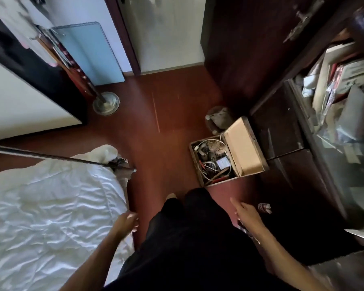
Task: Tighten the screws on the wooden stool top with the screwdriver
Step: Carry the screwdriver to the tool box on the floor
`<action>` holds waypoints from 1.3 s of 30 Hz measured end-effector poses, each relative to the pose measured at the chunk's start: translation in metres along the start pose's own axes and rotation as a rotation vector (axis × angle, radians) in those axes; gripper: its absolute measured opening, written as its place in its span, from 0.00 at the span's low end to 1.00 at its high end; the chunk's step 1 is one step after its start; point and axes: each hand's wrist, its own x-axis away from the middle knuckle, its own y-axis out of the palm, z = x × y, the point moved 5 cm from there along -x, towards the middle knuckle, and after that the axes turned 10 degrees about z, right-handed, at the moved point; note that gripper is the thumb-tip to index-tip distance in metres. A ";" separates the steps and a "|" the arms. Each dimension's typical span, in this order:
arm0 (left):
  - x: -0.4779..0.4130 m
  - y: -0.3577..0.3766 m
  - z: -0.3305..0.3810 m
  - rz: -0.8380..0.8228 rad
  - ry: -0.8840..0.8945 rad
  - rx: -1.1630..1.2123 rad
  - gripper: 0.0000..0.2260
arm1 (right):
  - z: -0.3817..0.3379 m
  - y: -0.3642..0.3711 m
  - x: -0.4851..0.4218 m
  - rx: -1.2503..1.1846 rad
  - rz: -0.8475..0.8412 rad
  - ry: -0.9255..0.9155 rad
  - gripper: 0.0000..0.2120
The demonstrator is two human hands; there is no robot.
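wear — loose black trousers | fabric plain, dark | forearms — bare to frame edge

The lone head view looks steeply down from standing height, the floor and open toolbox lying ahead of the right hand.

Red-brown floor, open toolbox of cables, round lamp base, white-sheeted bed

One left hand, one right hand, one open toolbox, one bed, one round stand base.
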 end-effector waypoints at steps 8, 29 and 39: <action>-0.073 -0.019 0.180 -0.028 0.248 -0.107 0.08 | -0.002 0.009 -0.033 -0.108 0.065 0.277 0.22; -0.190 -0.006 0.427 -0.231 0.343 -0.815 0.11 | -0.224 0.013 -0.135 -0.611 0.274 0.348 0.28; -0.237 0.104 0.538 -0.476 0.577 -1.082 0.11 | -0.191 0.097 -0.096 -0.718 0.480 0.697 0.17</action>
